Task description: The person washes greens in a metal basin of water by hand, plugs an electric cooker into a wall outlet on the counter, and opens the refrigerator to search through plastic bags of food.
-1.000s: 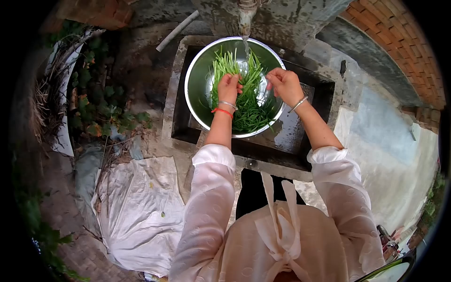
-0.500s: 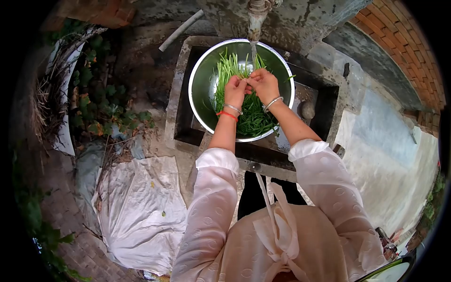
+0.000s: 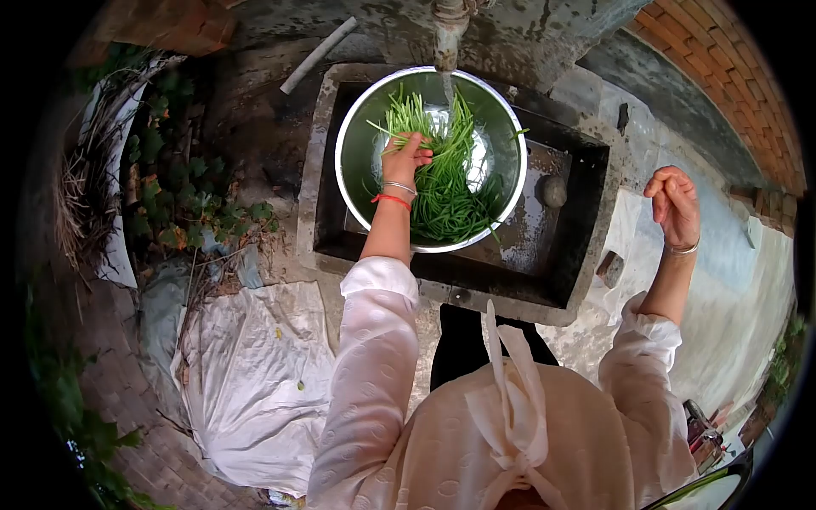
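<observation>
- Greens, long and slender, lie in a loose heap inside the steel basin, and here's your head view: pale stems toward the faucet, dark leafy ends nearer you.
- Your left hand is right in there, fingers curled together over a few pale stems, apparently clamped on them, with the ends poking out to the side.
- Out wide goes your right hand, well apart from the basin, over the paving beyond the trough; its fingers are half bent, and whether the tips meet or pinch anything, you cannot tell.
- Already done, by the look of it: the bunch is in the basin, the basin sits in the trough, and a thin stream of water is falling in from the faucet.
- Left over, it seems: the heap is loose and mixed, no sorted portion shows apart from it, so judge the handling as partway; how many stems need attention can't be told.
- Brands, labels, writing? Nothing you can read anywhere, not on basin or faucet.
</observation>
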A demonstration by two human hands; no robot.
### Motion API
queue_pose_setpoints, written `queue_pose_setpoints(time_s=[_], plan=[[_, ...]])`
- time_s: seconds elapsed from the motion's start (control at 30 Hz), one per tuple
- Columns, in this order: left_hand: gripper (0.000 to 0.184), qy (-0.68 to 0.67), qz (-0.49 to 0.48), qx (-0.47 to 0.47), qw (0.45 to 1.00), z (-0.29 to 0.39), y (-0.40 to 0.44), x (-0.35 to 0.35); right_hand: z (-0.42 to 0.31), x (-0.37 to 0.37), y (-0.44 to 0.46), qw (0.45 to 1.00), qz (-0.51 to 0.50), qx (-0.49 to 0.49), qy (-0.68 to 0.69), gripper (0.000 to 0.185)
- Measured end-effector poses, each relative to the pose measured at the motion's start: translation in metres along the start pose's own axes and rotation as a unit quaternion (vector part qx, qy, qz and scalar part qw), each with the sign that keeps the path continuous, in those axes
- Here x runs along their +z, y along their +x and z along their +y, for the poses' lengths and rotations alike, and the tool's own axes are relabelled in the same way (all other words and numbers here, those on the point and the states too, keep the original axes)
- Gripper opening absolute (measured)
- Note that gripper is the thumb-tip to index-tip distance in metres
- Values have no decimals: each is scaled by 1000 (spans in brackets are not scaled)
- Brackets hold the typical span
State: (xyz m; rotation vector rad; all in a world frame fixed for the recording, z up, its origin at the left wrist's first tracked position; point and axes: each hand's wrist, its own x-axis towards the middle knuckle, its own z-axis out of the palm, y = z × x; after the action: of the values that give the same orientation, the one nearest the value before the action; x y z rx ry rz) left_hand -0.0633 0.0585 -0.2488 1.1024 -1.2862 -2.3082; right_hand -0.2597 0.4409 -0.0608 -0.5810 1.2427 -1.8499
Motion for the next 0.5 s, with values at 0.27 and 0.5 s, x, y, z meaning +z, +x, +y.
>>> queue_pose_setpoints(time_s=[0.27, 0.5], plan=[[45, 90, 171, 192, 962, 14, -3, 13, 108, 22, -21, 850, 277, 33, -446, 18], [66, 341, 222, -22, 913, -41, 20, -48, 205, 150, 104, 896, 151, 96, -407, 50]])
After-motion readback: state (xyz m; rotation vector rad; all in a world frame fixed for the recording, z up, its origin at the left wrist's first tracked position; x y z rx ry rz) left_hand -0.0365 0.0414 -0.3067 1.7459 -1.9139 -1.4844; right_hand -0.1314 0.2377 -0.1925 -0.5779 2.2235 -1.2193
